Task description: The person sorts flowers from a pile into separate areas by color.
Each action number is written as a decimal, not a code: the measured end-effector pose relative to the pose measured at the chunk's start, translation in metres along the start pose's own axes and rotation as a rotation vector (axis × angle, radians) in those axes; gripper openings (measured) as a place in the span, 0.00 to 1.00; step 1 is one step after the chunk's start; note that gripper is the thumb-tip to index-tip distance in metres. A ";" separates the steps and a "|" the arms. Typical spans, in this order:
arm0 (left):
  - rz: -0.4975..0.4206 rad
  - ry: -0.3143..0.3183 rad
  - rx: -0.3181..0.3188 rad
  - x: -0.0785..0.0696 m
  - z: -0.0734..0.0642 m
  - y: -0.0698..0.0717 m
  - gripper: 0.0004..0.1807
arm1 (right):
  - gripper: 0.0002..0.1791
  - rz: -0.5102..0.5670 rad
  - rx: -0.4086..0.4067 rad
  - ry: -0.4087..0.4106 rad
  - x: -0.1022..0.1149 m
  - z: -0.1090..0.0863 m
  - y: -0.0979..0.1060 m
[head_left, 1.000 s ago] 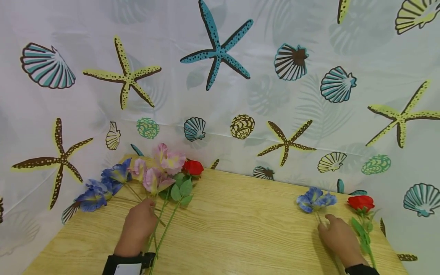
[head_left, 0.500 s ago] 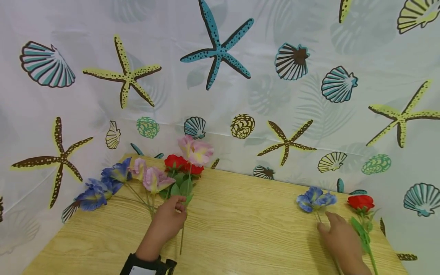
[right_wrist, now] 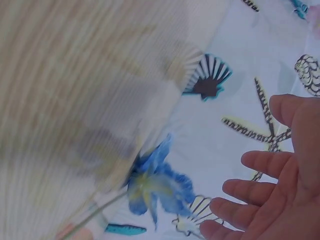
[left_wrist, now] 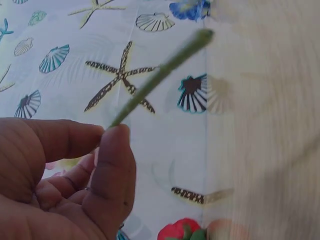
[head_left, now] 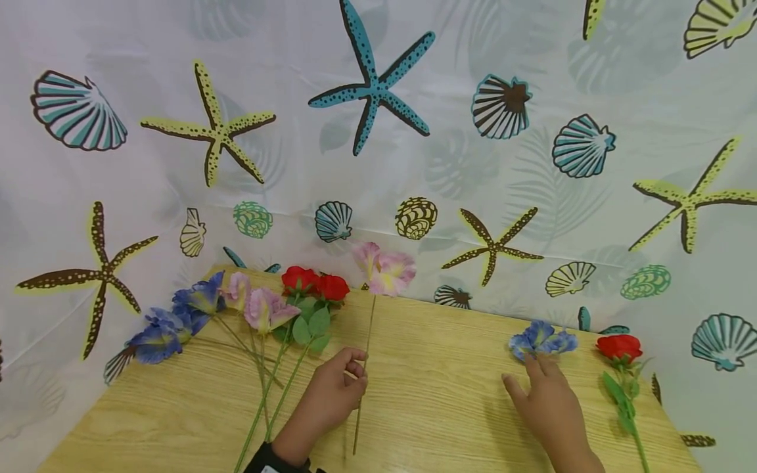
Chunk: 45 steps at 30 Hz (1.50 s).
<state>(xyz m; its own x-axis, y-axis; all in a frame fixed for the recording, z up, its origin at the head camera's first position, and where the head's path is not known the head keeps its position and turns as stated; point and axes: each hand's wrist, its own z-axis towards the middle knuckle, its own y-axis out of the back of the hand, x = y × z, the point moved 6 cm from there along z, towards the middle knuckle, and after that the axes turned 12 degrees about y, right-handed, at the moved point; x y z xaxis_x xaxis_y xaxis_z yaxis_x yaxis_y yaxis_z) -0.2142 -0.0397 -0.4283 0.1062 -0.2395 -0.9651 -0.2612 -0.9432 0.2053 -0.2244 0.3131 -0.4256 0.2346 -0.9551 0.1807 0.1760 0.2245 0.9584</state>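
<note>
Between thumb and forefinger, my left hand (head_left: 334, 391) pinches the thin stem of a pink artificial flower (head_left: 387, 270), lifted off the table with its bloom up. The left wrist view shows that green stem (left_wrist: 162, 75) jutting out past the fingertips. My right hand (head_left: 550, 404) hovers over the table with fingers spread and nothing in it. Just beyond its fingertips lies a blue flower (head_left: 541, 340); in the right wrist view this blue bloom (right_wrist: 157, 185) is apart from the fingers. A red rose (head_left: 619, 348) with green leaves lies to the right of that hand.
On the table's left side lie blue flowers (head_left: 171, 322), pink flowers (head_left: 266, 309) and two red roses (head_left: 316, 284), stems crossing toward the front. A white cloth printed with starfish and shells (head_left: 378, 164) hangs behind the wooden table (head_left: 437, 368).
My left hand has drawn one pink flower out of the left bunch and carried it rightward. My right hand has shifted slightly left, its fingers spreading, away from the blue flower's stem.
</note>
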 end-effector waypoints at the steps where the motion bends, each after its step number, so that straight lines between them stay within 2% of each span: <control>1: -0.010 0.000 0.014 0.000 0.000 -0.004 0.18 | 0.38 0.009 -0.005 0.008 0.007 0.001 -0.002; 9: -0.047 0.007 0.084 0.001 -0.001 -0.030 0.17 | 0.36 0.187 -0.012 0.035 0.075 0.012 -0.018; 13: -0.057 0.005 0.093 0.002 -0.003 -0.038 0.13 | 0.34 0.289 -0.084 0.050 0.105 0.016 -0.017; 17: -0.052 -0.009 0.099 0.002 -0.004 -0.044 0.07 | 0.33 0.370 -0.165 0.071 0.124 0.018 -0.015; 23: -0.061 -0.013 0.117 0.002 -0.005 -0.048 0.05 | 0.31 0.577 -0.216 0.044 0.144 0.019 -0.010; 27: -0.053 -0.033 0.153 0.001 -0.008 -0.053 0.04 | 0.27 0.686 -0.251 0.045 0.155 0.019 -0.009; 34: -0.023 -0.086 0.163 0.000 -0.011 -0.061 0.01 | 0.20 0.688 -0.315 0.088 0.167 0.018 -0.004; 39: -0.019 -0.097 0.182 0.001 -0.011 -0.065 0.01 | 0.19 0.731 -0.321 0.050 0.169 0.015 -0.006; 42: 0.027 -0.097 0.192 0.002 -0.011 -0.065 0.03 | 0.19 0.747 -0.330 0.040 0.168 0.014 -0.006; 45: 0.118 -0.086 0.179 0.003 -0.010 -0.061 0.09 | 0.19 0.734 -0.336 0.029 0.164 0.013 -0.005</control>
<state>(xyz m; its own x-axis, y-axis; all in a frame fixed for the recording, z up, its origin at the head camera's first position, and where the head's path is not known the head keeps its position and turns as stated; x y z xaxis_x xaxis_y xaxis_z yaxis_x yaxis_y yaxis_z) -0.1884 0.0143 -0.4422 -0.0154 -0.3183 -0.9479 -0.4338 -0.8520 0.2931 -0.1994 0.1523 -0.3980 0.4257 -0.5369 0.7284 0.2439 0.8433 0.4790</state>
